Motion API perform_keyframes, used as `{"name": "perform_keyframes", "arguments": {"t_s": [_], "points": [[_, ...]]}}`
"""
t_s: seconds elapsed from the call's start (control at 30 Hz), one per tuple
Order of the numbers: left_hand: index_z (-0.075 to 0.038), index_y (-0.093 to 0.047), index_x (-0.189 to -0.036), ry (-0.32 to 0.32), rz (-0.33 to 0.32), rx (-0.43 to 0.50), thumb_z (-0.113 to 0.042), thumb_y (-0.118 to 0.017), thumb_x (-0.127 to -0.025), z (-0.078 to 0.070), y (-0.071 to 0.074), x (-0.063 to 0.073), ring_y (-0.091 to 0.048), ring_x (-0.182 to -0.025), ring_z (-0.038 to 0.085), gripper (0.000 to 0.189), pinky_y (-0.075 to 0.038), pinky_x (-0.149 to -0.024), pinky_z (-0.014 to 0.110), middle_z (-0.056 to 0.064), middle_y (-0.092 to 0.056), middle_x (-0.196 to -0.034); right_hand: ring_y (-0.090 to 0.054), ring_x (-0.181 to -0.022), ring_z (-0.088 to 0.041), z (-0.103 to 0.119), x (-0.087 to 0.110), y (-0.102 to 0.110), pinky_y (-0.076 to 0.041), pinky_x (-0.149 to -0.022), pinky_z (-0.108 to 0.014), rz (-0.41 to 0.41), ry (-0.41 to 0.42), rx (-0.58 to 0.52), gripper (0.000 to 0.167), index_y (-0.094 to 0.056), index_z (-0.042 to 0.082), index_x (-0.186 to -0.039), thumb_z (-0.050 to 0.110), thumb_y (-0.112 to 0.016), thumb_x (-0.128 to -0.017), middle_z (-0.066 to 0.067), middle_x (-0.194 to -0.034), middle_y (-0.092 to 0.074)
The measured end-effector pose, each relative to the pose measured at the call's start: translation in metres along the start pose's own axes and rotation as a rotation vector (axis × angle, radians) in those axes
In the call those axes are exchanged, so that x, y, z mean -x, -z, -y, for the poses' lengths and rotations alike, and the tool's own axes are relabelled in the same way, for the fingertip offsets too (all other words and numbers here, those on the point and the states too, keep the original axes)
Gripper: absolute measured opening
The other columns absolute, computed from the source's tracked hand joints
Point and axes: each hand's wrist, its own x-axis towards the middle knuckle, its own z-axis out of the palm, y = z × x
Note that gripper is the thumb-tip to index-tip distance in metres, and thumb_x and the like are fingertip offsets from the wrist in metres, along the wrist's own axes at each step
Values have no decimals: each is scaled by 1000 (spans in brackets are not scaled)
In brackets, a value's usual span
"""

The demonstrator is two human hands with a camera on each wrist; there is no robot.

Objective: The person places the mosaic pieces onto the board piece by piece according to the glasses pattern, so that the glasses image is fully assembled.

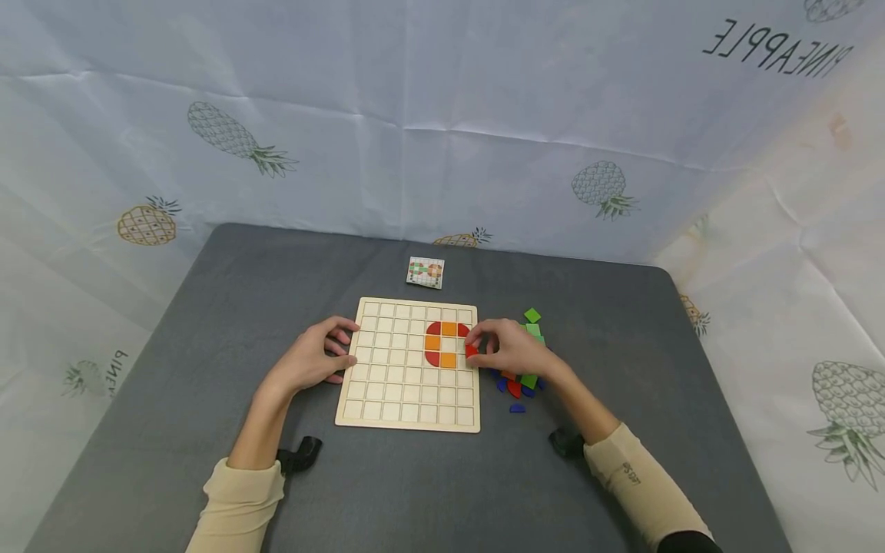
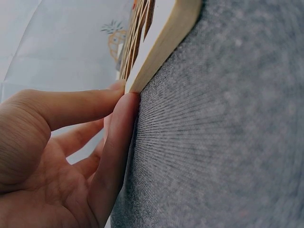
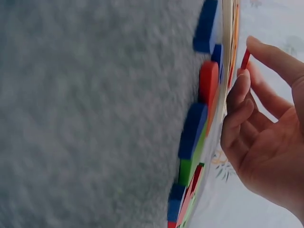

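A pale wooden grid board (image 1: 408,392) lies flat on the table. Toward its upper right, red quarter-round pieces (image 1: 432,359) and orange square pieces (image 1: 449,360) sit in the cells. My left hand (image 1: 311,357) rests at the board's left edge, thumb and index fingertips on the rim and spread apart; the left wrist view shows the thumb tip (image 2: 118,85) at that rim. My right hand (image 1: 512,347) pinches a small red piece (image 3: 245,59) between thumb and fingertip, over the board's right edge beside the orange and red pieces.
A loose pile of blue, green, red and orange pieces (image 1: 528,382) lies right of the board, partly beneath my right hand. Near it is a single blue piece (image 1: 517,408). Behind the board lies a small pattern card (image 1: 425,273). A pineapple-print curtain (image 1: 408,153) hangs behind the grey table (image 1: 415,491).
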Motion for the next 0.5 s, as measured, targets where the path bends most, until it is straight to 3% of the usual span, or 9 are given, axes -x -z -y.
{"name": "perform_keyframes", "arguments": {"t_s": [0.3, 0.5], "points": [[0, -55, -149, -9, 2, 8, -2, -75, -99, 1, 1, 0, -63, -101, 29, 53, -68, -66, 37, 23, -53, -125, -57, -67, -5, 10, -3, -11, -49, -65, -21, -28, -29, 154, 25, -77, 14, -108, 29, -89, -92, 3, -92, -73], [0, -55, -149, -8, 1, 2, -2, -74, -99, 0, 0, 0, -63, -100, 29, 53, -68, -65, 36, 24, -53, -125, -56, -69, -7, 9, -5, -15, -48, -65, -22, -42, -42, 168, 25, -75, 15, -106, 29, -90, -91, 3, -91, -72]]}}
